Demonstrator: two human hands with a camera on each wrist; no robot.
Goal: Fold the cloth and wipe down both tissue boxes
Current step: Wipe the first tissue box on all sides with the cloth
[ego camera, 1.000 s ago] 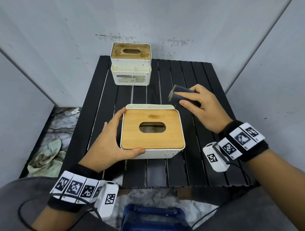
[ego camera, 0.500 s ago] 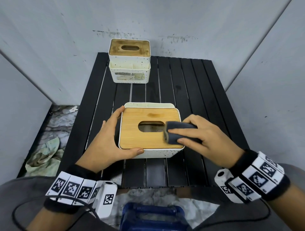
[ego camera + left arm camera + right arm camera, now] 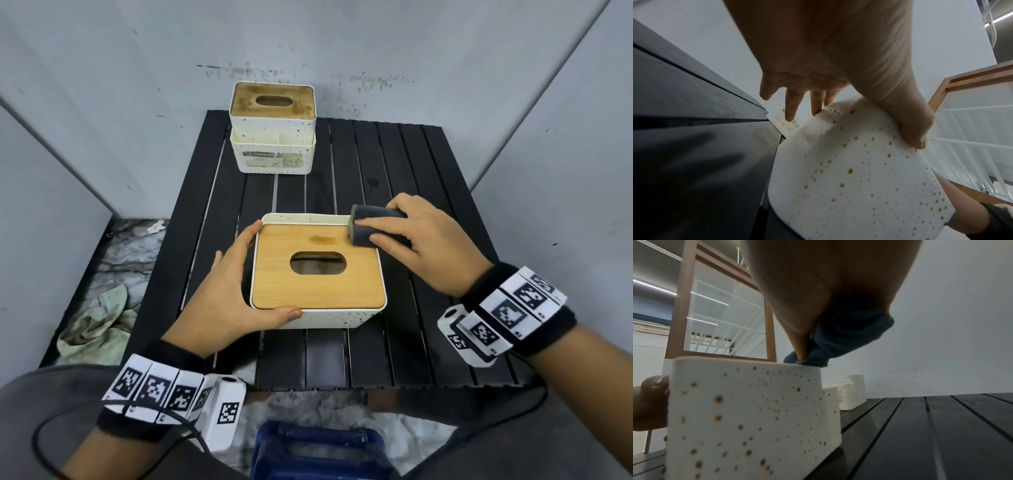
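The near tissue box [image 3: 317, 284] is white and speckled with a light wooden lid, and stands mid-table. My left hand [image 3: 233, 298] grips its front-left corner, thumb along the front edge and fingers on the left side; the left wrist view shows this hand [image 3: 838, 65] on the speckled wall [image 3: 849, 170]. My right hand [image 3: 411, 240] holds the folded dark cloth [image 3: 368, 228] pressed on the lid's far-right corner. In the right wrist view the cloth [image 3: 849, 334] touches the box's top edge [image 3: 752, 410]. The far tissue box [image 3: 272, 132], its lid stained, stands at the table's back.
The black slatted table [image 3: 411, 178] sits in a corner of grey walls. A darker smear [image 3: 322, 238] marks the near lid beside the cloth. A crumpled pale rag [image 3: 92, 329] lies on the floor to the left. A blue object [image 3: 318, 448] sits below the table's front edge.
My right hand brought the cloth down from beside the box onto the lid right of the slot, then slid it away to the far-right corner. The left hand kept its hold.
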